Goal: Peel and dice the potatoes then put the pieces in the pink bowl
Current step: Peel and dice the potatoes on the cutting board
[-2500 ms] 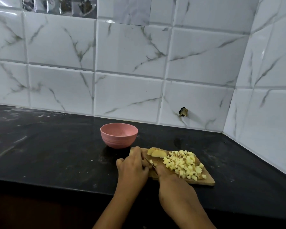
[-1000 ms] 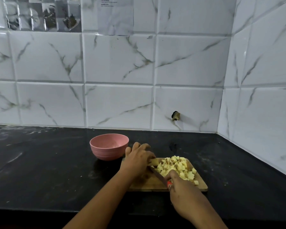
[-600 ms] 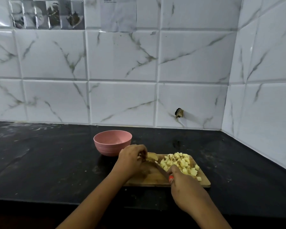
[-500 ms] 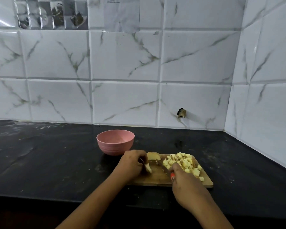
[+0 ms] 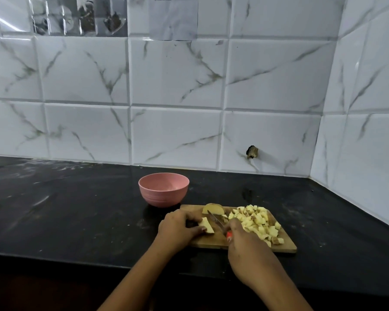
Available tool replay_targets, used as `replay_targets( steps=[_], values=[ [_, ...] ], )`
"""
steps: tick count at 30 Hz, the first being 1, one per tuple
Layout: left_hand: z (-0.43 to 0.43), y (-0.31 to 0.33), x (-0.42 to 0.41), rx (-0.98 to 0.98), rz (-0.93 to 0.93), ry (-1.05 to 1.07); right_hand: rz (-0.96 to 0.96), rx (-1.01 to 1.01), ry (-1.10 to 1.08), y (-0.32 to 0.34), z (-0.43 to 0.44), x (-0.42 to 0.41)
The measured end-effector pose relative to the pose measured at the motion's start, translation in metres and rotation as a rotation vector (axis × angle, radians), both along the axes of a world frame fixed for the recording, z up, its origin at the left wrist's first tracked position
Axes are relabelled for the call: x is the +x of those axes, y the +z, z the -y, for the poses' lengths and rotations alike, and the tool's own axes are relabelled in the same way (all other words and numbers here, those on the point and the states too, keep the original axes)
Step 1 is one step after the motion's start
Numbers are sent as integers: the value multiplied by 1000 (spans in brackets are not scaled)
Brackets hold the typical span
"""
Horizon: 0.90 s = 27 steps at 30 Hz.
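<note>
Both forearms enter from bottom edge, converging twd cutting board (image 5: 211,242). L hand (image 5: 177,228) palm-down over board's near-left part, fingers curled, fingertips (image 5: 201,230) pinching a potato slice (image 5: 207,225). R hand (image 5: 245,245) over board's near edge, centre-right, fist closed round red-handled knife (image 5: 216,221), blade angled away and left across board. Hands close, not touching.

Bench (image 5: 76,216): black, set against marble-tiled walls.
Cutting board (image 5: 211,242): wooden, near the bench's front edge.
Pink bowl (image 5: 163,193): just past the board's far left corner.
Left hand (image 5: 177,228): pinning a potato slice (image 5: 207,225) to the board.
Right hand (image 5: 245,248): closed round a red-handled knife (image 5: 218,223), blade beside the slice.
Diced potato (image 5: 256,222): heaped on the board's right half.
Potato chunk (image 5: 213,208): at the board's far edge.
</note>
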<state>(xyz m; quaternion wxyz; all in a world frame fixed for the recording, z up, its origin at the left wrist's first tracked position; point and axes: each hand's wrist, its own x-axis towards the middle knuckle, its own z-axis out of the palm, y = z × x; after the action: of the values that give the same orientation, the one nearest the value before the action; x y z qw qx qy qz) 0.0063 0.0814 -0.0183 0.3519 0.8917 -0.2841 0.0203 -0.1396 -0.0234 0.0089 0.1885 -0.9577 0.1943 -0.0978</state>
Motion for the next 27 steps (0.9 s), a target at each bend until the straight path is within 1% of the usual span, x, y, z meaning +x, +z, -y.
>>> replay_targets(
  steps=[3, 6, 11, 16, 21, 27],
  values=[
    [2, -2, -8, 69, 110, 67, 8, -43, 33, 2, -8, 1],
    [3, -3, -12, 87, 149, 91, 0, -100, 31, 5, -15, 4],
    [3, -4, -14, 159, 212, 108, 0, -136, 35, 5, -19, 9],
    [3, -4, -15, 177, 221, 115, 13, -128, -6, 4, -21, 21],
    [2, -3, -20, 186, 266, 128, -37, -206, 12, 7, -21, 23],
    [2, -4, -20, 206, 267, 145, 20, -229, 45, -2, -21, 8]
  ],
)
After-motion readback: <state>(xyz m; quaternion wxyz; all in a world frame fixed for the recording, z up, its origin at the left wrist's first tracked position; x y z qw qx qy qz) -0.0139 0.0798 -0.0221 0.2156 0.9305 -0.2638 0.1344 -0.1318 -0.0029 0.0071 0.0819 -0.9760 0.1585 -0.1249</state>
